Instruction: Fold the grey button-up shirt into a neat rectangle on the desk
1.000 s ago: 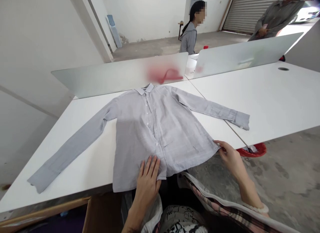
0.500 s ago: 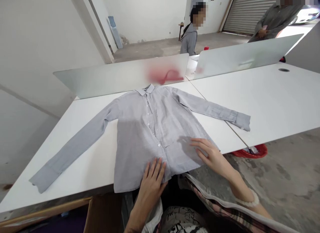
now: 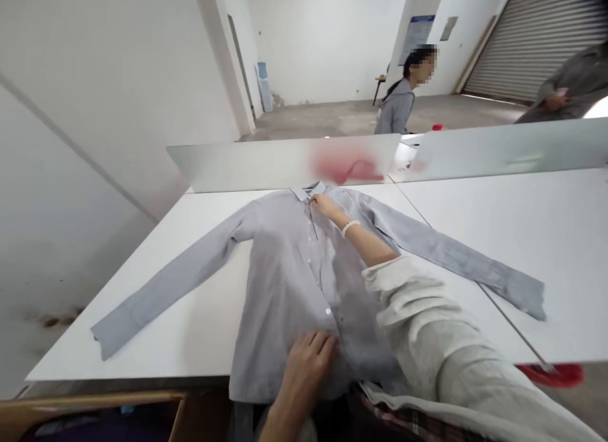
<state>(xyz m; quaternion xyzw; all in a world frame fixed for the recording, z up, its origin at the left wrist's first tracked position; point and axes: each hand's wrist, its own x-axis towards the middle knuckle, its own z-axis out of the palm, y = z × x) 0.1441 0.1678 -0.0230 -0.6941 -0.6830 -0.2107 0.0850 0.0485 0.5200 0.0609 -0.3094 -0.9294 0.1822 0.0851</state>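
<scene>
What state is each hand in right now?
Left hand: low on the grey shirt; open or gripping cannot be told.
Right hand: closed, seemingly pinching the shirt just below its collar.

Bright light leaves soft shadows on the table point(image 3: 209, 331) (left hand point(image 3: 306, 369) slightly blurred).

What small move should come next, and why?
Perhaps the right hand should straighten the front of the shirt below the collar: it is there, the front looks uneven beside the buttons, and the left hand rests near the hem.
</scene>
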